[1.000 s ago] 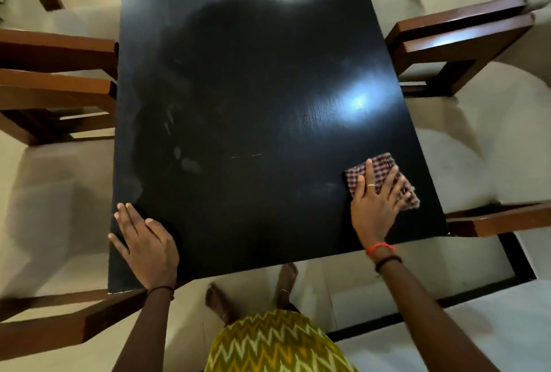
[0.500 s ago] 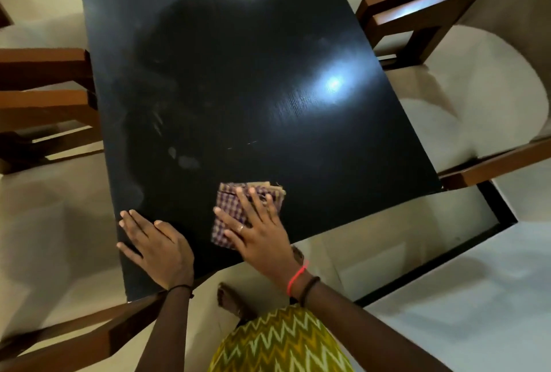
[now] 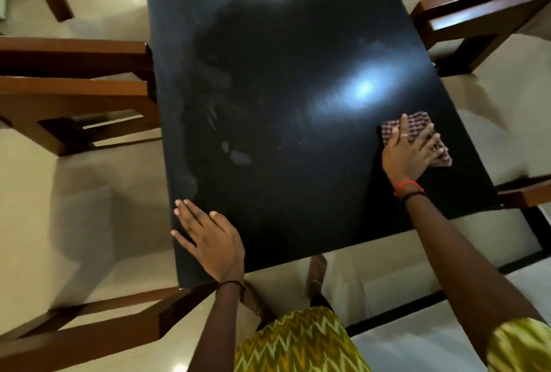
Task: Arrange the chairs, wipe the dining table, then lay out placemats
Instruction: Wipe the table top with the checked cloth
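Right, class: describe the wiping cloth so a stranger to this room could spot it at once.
Find the black dining table among wooden chairs. Near its right edge the right hand presses flat. Under it lies the cloth, the only checked, maroon-and-white thing on the dark top.

My left hand (image 3: 208, 240) lies flat, fingers spread, lower left of frame; my right hand (image 3: 408, 151) presses palm-down, fingers splayed, centre right.

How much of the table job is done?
Wooden chairs look arranged around the black dining table. Wiping is underway: the right hand presses a checkered cloth on it, the left hand rests flat, and smudges show. Placemats are not laid yet.
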